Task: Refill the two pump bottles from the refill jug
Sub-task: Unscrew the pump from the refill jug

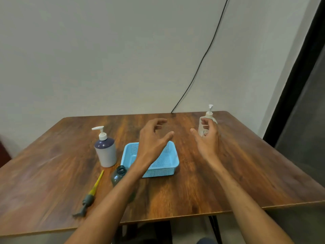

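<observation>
A grey pump bottle (106, 152) with a dark top and white pump stands left of centre. A small clear pump bottle (204, 124) stands at the far right; my right hand (207, 136) hovers just in front of it, fingers apart, partly hiding it, holding nothing. My left hand (153, 138) floats open above the blue basket. A dark teal bottle (118, 175) with its neck uncapped stands near the basket's front left corner, partly behind my left forearm. Its removed pump (91, 192), with a yellow tube, lies on the table to the left.
A light blue perforated basket (168, 166) sits mid-table on the wooden table (228, 182). A black cable (198, 67) runs down the wall to the table's back edge. A dark frame stands at the right.
</observation>
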Action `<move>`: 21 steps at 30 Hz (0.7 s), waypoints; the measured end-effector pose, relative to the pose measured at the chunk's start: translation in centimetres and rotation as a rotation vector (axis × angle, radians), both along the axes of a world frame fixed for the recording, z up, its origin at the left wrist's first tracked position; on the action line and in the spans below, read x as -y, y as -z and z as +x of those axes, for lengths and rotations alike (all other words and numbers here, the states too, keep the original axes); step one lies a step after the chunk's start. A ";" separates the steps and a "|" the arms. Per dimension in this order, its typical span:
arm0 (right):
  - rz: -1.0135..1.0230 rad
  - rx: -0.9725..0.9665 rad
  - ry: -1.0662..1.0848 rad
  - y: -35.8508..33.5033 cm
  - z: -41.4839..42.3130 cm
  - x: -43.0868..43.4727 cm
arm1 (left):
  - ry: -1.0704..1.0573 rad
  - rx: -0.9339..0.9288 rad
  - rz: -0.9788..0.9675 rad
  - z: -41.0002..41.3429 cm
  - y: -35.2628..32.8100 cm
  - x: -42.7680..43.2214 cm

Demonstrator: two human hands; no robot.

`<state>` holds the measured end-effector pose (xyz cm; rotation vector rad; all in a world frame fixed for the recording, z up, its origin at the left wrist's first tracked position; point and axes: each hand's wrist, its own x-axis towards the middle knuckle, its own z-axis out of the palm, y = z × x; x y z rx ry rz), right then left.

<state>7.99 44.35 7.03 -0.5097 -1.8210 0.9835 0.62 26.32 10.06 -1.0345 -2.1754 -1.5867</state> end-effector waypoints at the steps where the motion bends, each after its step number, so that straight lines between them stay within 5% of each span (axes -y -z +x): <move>1: -0.013 0.020 0.040 -0.2 -0.2 -1.1 | 0.005 0.024 -0.011 -0.3 0.4 -1.2; 11: -0.138 0.324 0.210 2.2 -5.5 -10.3 | 0.044 0.155 -0.111 -2.2 4.1 -9.2; 21: -0.196 0.263 0.126 2.8 -6.0 -11.8 | 0.031 0.170 -0.131 -3.2 5.2 -9.9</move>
